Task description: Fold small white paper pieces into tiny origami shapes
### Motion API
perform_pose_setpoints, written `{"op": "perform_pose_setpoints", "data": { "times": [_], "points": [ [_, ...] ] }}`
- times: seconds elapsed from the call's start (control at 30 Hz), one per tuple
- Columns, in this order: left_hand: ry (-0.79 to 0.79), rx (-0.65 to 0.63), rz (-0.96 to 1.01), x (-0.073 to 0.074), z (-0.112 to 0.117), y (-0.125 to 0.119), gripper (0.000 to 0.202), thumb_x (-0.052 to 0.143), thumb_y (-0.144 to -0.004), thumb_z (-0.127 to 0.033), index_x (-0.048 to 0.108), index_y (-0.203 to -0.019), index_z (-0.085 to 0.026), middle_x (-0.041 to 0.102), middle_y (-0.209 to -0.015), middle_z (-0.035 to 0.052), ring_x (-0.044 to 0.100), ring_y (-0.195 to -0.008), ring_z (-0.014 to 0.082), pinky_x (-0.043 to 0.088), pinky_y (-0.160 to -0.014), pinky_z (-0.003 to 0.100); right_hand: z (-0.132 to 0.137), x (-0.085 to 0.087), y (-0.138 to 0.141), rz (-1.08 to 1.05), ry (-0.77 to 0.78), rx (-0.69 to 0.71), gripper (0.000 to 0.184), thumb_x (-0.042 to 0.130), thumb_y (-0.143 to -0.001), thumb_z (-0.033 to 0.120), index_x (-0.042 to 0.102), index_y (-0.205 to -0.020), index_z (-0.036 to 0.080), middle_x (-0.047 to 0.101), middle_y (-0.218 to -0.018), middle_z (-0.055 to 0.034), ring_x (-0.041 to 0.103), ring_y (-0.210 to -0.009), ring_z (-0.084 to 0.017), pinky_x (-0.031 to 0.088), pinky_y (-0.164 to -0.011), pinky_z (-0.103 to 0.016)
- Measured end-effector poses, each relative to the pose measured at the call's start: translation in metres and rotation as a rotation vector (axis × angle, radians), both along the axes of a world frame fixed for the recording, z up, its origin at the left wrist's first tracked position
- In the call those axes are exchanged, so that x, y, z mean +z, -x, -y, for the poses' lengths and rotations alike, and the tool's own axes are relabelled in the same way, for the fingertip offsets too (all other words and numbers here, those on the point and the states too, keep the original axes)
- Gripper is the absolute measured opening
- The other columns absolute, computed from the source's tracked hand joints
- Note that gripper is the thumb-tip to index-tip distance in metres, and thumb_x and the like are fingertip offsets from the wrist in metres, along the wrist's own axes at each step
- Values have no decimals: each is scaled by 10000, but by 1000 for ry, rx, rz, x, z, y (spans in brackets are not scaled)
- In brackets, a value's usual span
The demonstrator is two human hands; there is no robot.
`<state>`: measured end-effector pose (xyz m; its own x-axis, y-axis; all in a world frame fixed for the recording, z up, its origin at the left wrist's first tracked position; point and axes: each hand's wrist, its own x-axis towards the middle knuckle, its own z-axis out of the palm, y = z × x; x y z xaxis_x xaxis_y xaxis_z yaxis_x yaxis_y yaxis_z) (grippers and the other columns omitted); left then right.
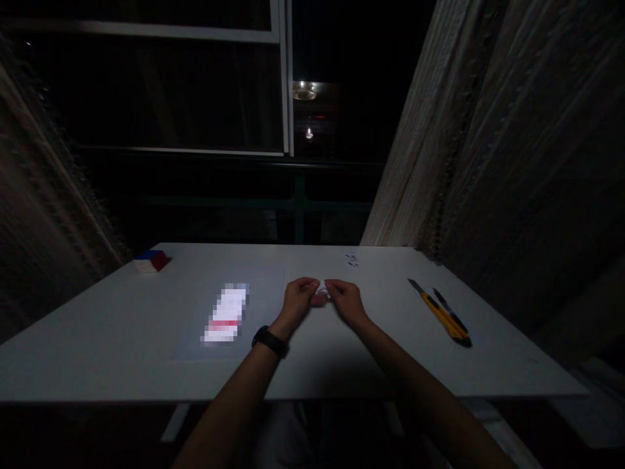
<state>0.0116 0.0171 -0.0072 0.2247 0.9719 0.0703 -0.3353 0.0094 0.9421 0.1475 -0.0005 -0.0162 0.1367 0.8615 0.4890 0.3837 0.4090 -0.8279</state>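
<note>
Near the middle of the white table, my left hand and my right hand meet over a small white piece of paper. It carries a dark mark. Both hands are closed, pinching the paper from either side between thumb and fingers. Something reddish shows just under it, too dim to make out. Beyond my right hand lie small white pieces with dark marks. A dark watch is on my left wrist.
To the left a lit phone screen, blurred out, lies on a pale sheet. A blue, white and red puzzle cube sits at the far left. On the right are a yellow utility knife and a dark pen. Curtains flank the dark window.
</note>
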Motion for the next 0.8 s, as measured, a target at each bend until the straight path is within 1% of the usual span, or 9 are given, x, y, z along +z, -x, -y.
{"op": "perform_pose_setpoints", "data": {
  "times": [0.17, 0.23, 0.3, 0.37, 0.43, 0.53, 0.63, 0.7, 0.8],
  "points": [
    [-33, 30, -59, -4, -3, 0, 291, 714, -631, -291, 595, -785, -75, 636, -613, 59, 637, -517, 179, 526, -478, 261, 3, 3, 0, 143, -82, 16, 237, 507, -788, 312, 701, -716, 196, 695, -800, -50, 628, -779, -194, 474, -745, -318],
    [-31, 33, -71, -4, -4, 0, 274, 711, -635, -277, 593, -775, -74, 634, -611, 58, 635, -508, 178, 518, -461, 250, 4, 4, 1, 162, -84, 14, 237, 503, -793, 311, 701, -724, 199, 694, -805, -51, 626, -791, -194, 472, -762, -325],
    [-16, 34, -58, -3, -3, 0, 253, 703, -644, -259, 589, -779, -78, 635, -610, 57, 636, -510, 181, 519, -459, 252, 4, 5, 1, 129, -74, -7, 236, 501, -798, 326, 698, -828, 199, 690, -866, -57, 623, -799, -191, 476, -763, -329],
    [0, 39, -27, -1, -3, 0, 236, 691, -661, -247, 585, -792, -81, 641, -619, 60, 641, -526, 183, 533, -488, 272, 5, 7, 1, 83, -80, -29, 275, 495, -805, 347, 664, -972, 207, 665, -976, -65, 615, -829, -186, 481, -764, -327],
    [14, 55, 12, 1, -2, 1, 222, 680, -676, -236, 581, -800, -80, 650, -642, 69, 643, -539, 177, 546, -530, 292, 5, 7, 1, 59, -103, -41, 296, 502, -805, 367, 641, -1021, 220, 619, -1082, -75, 593, -916, -191, 478, -782, -325],
    [41, 74, 62, 3, 0, 3, 280, 681, -682, -224, 577, -902, -85, 658, -671, 71, 644, -557, 162, 549, -585, 303, 3, 5, -1, 71, -126, -32, 231, 534, -790, 370, 677, -894, 220, 583, -1118, -88, 514, -1082, -217, 442, -861, -345],
    [20, 39, 97, 4, 1, 4, 459, 685, -682, -231, 534, -1101, -120, 650, -670, 40, 647, -592, 150, 544, -631, 304, -1, 0, 0, 87, -118, -22, 193, 556, -778, 358, 683, -807, 215, 582, -1080, -93, 471, -1134, -227, 396, -921, -370],
    [-11, 13, 106, 4, 1, 4, 478, 692, -670, -248, 552, -1108, -117, 641, -676, 28, 644, -621, 139, 537, -659, 292, -2, -4, 1, 76, -93, -15, 192, 565, -770, 361, 679, -794, 209, 559, -1103, -101, 479, -1118, -226, 401, -909, -367],
    [-31, -22, 79, 3, 1, 3, 430, 708, -645, -283, 605, -1017, -92, 633, -687, 31, 634, -635, 134, 536, -648, 276, -5, -7, 2, 21, -60, 10, 186, 588, -744, 368, 667, -754, 200, 541, -1105, -103, 520, -1041, -214, 442, -838, -339]
  ]
}}
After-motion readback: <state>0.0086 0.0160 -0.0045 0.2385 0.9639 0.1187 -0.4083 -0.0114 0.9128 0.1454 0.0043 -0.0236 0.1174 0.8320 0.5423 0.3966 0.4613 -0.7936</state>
